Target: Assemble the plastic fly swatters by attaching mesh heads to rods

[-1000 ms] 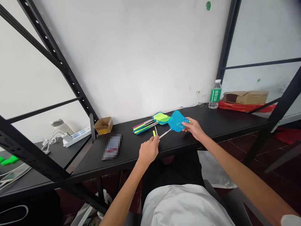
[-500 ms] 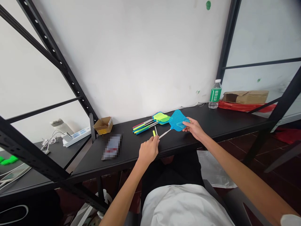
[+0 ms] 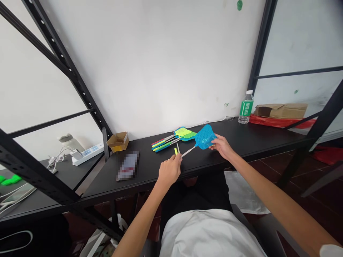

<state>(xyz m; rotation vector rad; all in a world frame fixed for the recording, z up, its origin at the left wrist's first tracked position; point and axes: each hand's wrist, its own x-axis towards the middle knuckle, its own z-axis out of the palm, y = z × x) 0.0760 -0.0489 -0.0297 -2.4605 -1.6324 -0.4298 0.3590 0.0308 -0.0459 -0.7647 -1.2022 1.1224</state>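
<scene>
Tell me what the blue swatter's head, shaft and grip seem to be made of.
The blue fly swatter head looks like moulded plastic: matte, bright, pierced with a fine mesh of holes. Its shaft looks like metal, from the silvery shine. The yellow-green grip looks like smooth plastic, though the left hand hides most of it, so that is less sure.
</scene>
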